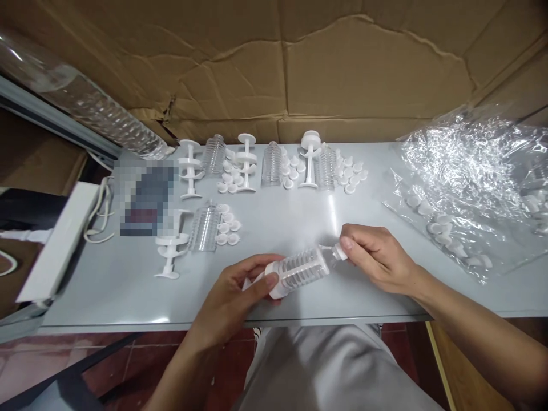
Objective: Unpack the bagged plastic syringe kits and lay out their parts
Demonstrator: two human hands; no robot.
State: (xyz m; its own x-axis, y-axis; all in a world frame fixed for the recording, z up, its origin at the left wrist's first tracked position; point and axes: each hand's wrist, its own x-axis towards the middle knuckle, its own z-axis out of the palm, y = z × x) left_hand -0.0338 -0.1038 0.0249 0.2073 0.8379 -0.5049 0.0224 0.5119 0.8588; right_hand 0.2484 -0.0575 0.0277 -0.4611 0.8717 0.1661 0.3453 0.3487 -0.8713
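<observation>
My left hand (252, 288) is wrapped round the white base of a small clear ribbed plastic bottle (302, 268), which lies tilted just above the table with its neck to the right. White strips show inside its clear wall. At the neck end, my right hand (381, 257) pinches a small white cap (341, 251) between thumb and fingers. The cap is at the neck; how firmly it sits cannot be made out. Beyond my hands stand groups of white plunger-like parts (246, 162), clear ribbed bottle shells (272, 164) and small white caps (231, 222).
A clear plastic bag (471, 171) with more white caps lies at the right. At the left are a white power strip (60, 240), a cable (100, 211), a blurred-out dark item (148, 200) and a large clear bottle (98, 108). Cardboard (278, 68) walls the back.
</observation>
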